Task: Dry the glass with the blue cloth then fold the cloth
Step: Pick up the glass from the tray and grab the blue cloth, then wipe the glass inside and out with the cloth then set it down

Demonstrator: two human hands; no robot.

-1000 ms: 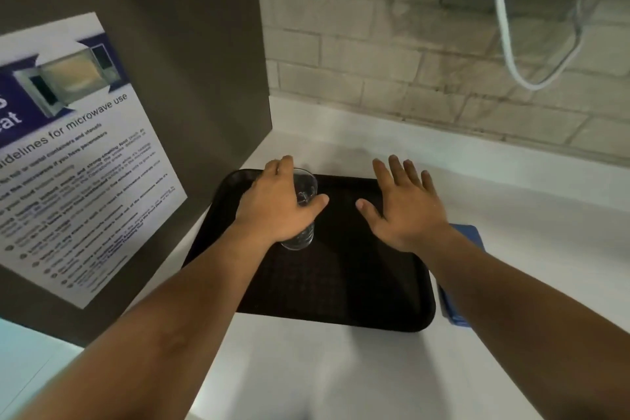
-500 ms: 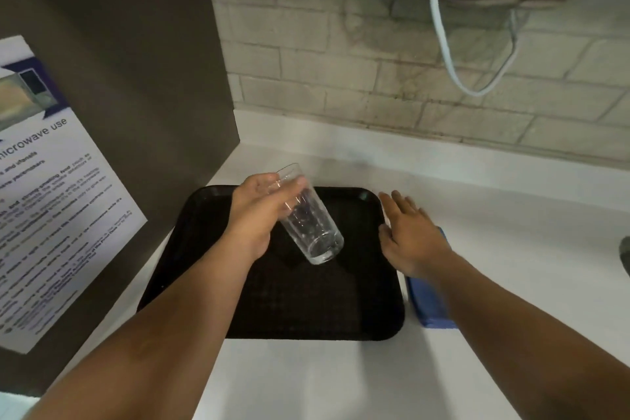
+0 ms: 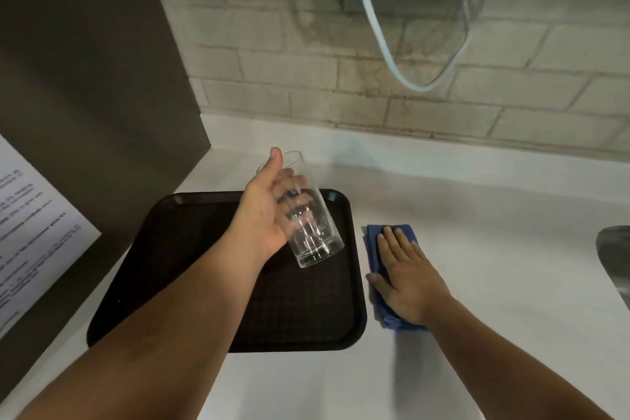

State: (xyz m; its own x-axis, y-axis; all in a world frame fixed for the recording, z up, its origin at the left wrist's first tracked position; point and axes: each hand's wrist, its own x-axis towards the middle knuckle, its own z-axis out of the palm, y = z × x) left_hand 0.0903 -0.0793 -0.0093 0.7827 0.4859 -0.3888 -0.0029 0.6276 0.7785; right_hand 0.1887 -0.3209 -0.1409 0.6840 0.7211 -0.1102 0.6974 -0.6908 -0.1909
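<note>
My left hand (image 3: 269,211) grips a clear tall glass (image 3: 315,235) and holds it tilted in the air above the black tray (image 3: 191,269), its base toward me and its mouth pointing away. A folded blue cloth (image 3: 373,242) lies on the white counter just right of the tray. My right hand (image 3: 405,276) rests flat on top of the cloth with fingers spread, covering most of it.
A dark panel with a printed microwave notice (image 3: 30,222) stands at the left. A brick wall with a hanging white cable (image 3: 378,31) runs along the back. A grey sink edge (image 3: 615,259) shows at the far right. White counter (image 3: 494,215) lies between cloth and sink.
The left hand lifted the glass off the tray and tilted it. The right hand moved right, off the tray, and came down flat on the blue cloth.
</note>
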